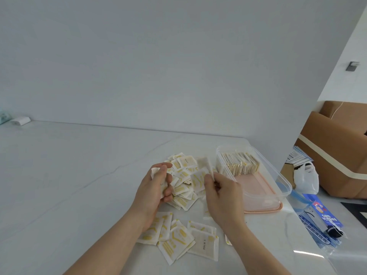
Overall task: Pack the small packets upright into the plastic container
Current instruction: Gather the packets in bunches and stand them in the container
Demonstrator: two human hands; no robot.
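Note:
Several small white packets with yellow print lie in a loose pile [183, 181] in the middle of the white table, and more packets [186, 238] lie nearer me. My left hand [156, 187] grips a small stack of packets on edge. My right hand [220, 190] pinches a packet [198, 180] at the pile's right side, just left of the clear plastic container [278, 175]. In the container's far end stands a row of upright packets [241, 163]. The container rests on a pink lid [264, 210].
A clear zip bag with blue printed items [319, 221] lies at the table's right edge. Beyond that edge are a white plastic bag [305, 179] and a brown sofa [341, 147]. A small white box [20, 120] sits at the far left by the wall.

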